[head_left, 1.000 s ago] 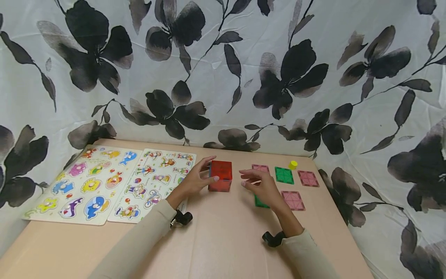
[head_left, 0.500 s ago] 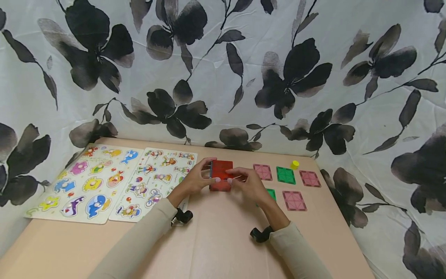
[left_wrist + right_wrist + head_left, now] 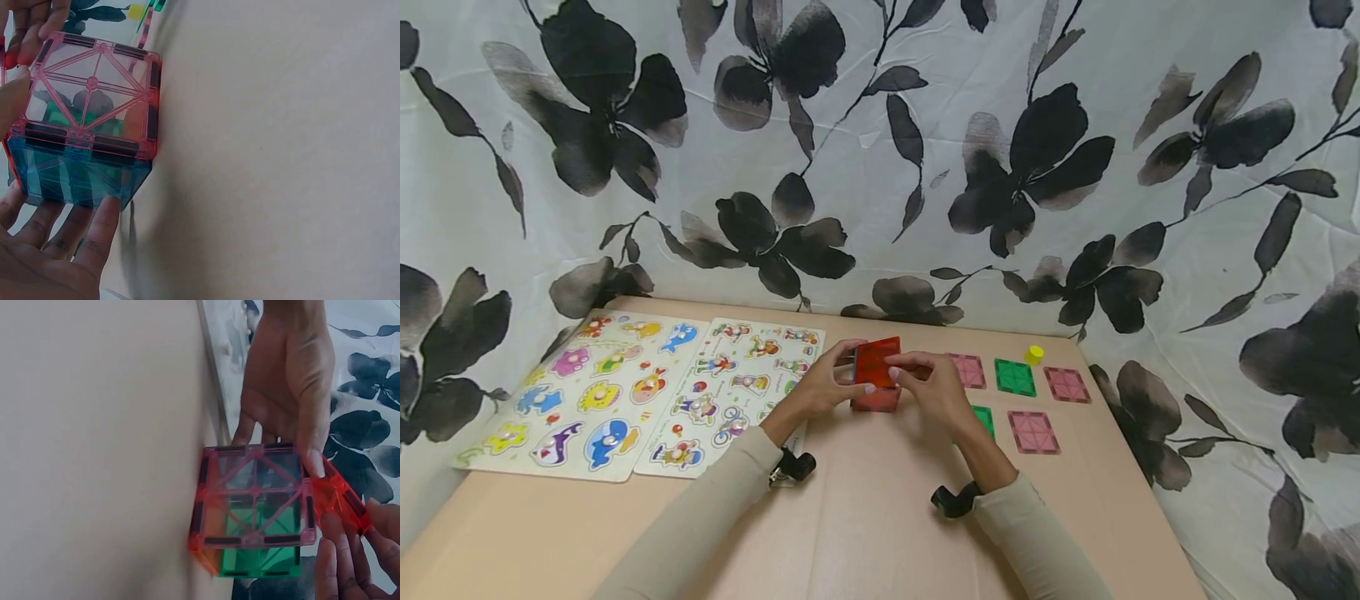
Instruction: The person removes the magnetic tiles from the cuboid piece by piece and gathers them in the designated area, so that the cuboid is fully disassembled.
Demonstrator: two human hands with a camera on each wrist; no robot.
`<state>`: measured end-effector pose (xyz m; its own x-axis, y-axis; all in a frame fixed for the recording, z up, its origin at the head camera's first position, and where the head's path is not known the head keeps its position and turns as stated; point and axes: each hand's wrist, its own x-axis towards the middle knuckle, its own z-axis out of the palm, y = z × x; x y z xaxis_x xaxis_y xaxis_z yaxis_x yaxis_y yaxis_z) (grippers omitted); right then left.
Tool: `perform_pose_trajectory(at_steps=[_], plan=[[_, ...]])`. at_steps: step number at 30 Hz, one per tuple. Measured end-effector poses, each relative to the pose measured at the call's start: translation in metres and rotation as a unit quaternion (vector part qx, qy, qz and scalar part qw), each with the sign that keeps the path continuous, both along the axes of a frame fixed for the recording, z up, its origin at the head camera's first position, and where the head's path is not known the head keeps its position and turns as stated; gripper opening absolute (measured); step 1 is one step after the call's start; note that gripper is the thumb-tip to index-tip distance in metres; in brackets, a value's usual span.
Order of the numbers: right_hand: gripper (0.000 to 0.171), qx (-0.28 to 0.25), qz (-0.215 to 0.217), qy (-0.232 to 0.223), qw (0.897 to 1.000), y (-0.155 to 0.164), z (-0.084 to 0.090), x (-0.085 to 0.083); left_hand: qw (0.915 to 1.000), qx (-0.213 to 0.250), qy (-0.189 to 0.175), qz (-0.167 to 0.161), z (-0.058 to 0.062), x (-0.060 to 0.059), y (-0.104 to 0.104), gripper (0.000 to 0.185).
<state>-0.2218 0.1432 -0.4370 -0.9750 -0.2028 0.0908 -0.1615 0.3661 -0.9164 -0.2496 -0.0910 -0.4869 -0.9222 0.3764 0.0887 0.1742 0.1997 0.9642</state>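
Observation:
A box of clear magnetic tiles [image 3: 92, 82] stands on the table, with a pink side, a blue side [image 3: 69, 175] and a green one [image 3: 262, 559]. My left hand [image 3: 816, 387] holds it from the left, fingers along the blue side and thumb at the upper edge. On top, a red magnetic tile [image 3: 874, 358] slants up from the box. The right hand [image 3: 936, 390] pinches this red tile [image 3: 344, 500] between thumb and fingers; the left thumb tip lies close by its edge in the right wrist view.
Loose pink tiles [image 3: 1033, 432] and green tiles [image 3: 1015, 377] lie flat to the right, with a yellow cylinder [image 3: 1033, 354] behind them. Two picture boards [image 3: 587, 417] cover the table's left side. A floral cloth [image 3: 887, 167] hangs at the back edge.
The right hand has come leftward from above the loose tiles to the box and grips the red tile, which now tilts up. The left hand has stayed at the box.

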Motion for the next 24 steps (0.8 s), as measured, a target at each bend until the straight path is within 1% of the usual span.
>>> perform_pose_trajectory(at_steps=[4, 7, 13, 16, 19, 21, 24], plan=[[0.022, -0.014, -0.012, -0.005, 1.0, 0.002, 0.003, 0.003, 1.0, 0.001, -0.003, 0.001, 0.001, 0.002, 0.001, 0.083], [0.022, -0.035, -0.015, -0.006, 0.999, 0.007, 0.006, 0.005, 0.9999, 0.009, -0.008, 0.001, 0.003, 0.003, 0.001, 0.083], [0.024, -0.082, -0.024, -0.024, 0.996, 0.027, 0.013, 0.008, 0.9995, 0.029, -0.011, -0.002, 0.002, 0.004, 0.001, 0.079], [0.024, -0.092, -0.036, -0.035, 0.995, 0.041, 0.011, 0.009, 0.9991, 0.041, -0.007, -0.005, -0.001, 0.004, 0.0, 0.072], [0.025, -0.089, -0.051, -0.043, 0.994, 0.055, 0.008, 0.011, 0.9987, 0.05, -0.004, -0.004, -0.003, 0.003, 0.0, 0.064], [0.027, -0.086, -0.061, -0.05, 0.993, 0.063, 0.008, 0.013, 0.9985, 0.054, -0.008, -0.002, -0.004, 0.003, 0.0, 0.061], [0.028, -0.089, -0.074, -0.058, 0.992, 0.076, 0.008, 0.016, 0.9979, 0.061, -0.019, 0.002, -0.005, 0.004, 0.001, 0.061]])
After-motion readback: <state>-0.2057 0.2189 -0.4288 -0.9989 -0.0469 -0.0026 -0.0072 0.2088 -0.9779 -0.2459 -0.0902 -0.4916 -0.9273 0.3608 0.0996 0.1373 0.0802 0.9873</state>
